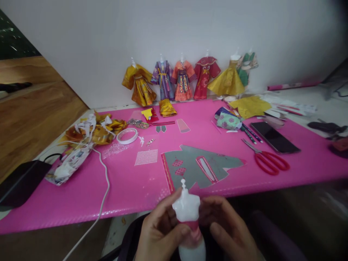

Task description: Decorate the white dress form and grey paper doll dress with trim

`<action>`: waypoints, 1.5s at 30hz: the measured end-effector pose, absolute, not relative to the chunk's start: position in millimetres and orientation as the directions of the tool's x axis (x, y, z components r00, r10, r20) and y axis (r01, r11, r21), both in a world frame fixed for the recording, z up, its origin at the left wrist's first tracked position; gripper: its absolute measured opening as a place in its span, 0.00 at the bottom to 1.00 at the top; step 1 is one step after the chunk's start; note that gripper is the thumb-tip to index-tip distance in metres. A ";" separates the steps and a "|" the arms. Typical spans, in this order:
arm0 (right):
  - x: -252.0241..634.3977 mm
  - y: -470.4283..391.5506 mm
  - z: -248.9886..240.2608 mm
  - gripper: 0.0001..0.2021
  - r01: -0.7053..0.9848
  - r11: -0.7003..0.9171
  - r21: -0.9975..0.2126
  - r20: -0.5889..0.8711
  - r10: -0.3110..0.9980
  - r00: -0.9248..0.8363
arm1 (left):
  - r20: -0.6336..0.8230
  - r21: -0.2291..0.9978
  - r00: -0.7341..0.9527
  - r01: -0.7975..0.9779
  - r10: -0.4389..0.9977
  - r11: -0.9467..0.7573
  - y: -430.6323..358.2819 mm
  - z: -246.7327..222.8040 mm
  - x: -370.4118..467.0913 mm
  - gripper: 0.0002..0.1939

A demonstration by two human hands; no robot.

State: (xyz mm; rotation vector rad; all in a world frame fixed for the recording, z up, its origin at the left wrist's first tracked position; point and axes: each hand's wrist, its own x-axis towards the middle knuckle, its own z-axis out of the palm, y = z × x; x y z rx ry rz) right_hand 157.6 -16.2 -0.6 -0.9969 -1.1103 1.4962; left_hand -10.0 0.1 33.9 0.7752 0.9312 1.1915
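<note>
A small white doll mannequin [187,206] with a knobbed neck stands upright just off the table's front edge. Around its middle runs a pink-red band [193,229]. My left hand [163,228] grips the mannequin from the left, thumb pressed on the front near the band. Close along the right side is my right hand [228,228], its fingers curved and its thumb apart, with a gap to the front of the body. Its fingertips are partly hidden behind the mannequin. On the pink table covering [127,195] beyond lies a grey-green cut garment piece [220,164] with red trim.
Red-handled scissors [268,161] and a black phone [274,137] lie at right. Several dressed doll forms [182,81] line the wall. A tape roll [127,136], yellow scraps [104,128] and a white cable [104,185] are at left, beside a black object [21,183].
</note>
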 end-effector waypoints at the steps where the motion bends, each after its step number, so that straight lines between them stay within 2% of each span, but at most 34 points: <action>1: 160.2 -14.2 3.0 0.23 -0.189 -0.087 -0.978 -0.054 0.984 -0.169 | -0.203 0.887 0.116 -0.400 0.972 0.233 -1.4 33.9 -9.7 0.24; 4: 162.3 -7.8 13.3 0.27 -0.127 -0.031 -0.991 -0.005 0.980 -0.199 | -0.260 0.886 0.106 -0.368 0.960 0.281 -5.4 34.3 -8.2 0.25; 6: 160.8 -4.2 17.8 0.23 -0.148 -0.010 -0.989 0.022 0.977 -0.211 | -0.275 0.871 0.129 -0.385 0.953 0.304 -7.1 34.0 -7.6 0.26; 10: 159.8 -0.5 20.4 0.18 -0.212 -0.062 -0.975 -0.012 0.973 -0.229 | -0.286 0.854 0.171 -0.401 0.943 0.331 -7.7 33.3 -7.0 0.26; 17: 163.0 -1.5 18.6 0.13 -0.177 -0.038 -0.984 0.004 0.973 -0.230 | -0.211 0.925 0.129 -0.293 0.969 0.241 -4.3 39.6 -5.6 0.23; 21: 158.7 -0.7 17.1 0.09 -0.172 -0.006 -0.985 0.021 0.987 -0.158 | -0.176 0.960 0.098 -0.204 0.980 0.193 -4.8 36.7 -7.6 0.22; 25: 156.3 -4.9 14.1 0.12 -0.172 0.037 -0.984 0.056 0.992 -0.111 | -0.180 0.955 0.092 -0.221 0.979 0.196 -4.9 34.7 -8.1 0.22; 30: 160.8 -14.1 4.0 0.31 -0.089 -0.025 -0.996 -0.015 0.994 -0.112 | -0.304 0.907 0.098 -0.275 0.948 0.319 -6.8 40.1 -7.3 0.27; 34: 161.8 -11.3 3.8 0.27 -0.013 -0.042 -0.999 -0.040 0.989 -0.143 | -0.398 0.854 0.178 -0.287 0.900 0.434 -8.2 43.9 -8.3 0.28; 39: 155.7 -2.4 12.8 0.26 -0.084 0.031 -0.996 0.044 0.987 -0.155 | -0.392 0.874 0.185 -0.231 0.901 0.427 -6.0 42.9 -12.7 0.20; 45: 147.3 1.1 7.0 0.22 -0.311 -0.055 -0.949 0.022 0.971 -0.238 | -0.351 0.838 0.261 -0.342 0.899 0.426 -4.6 40.1 -16.8 0.14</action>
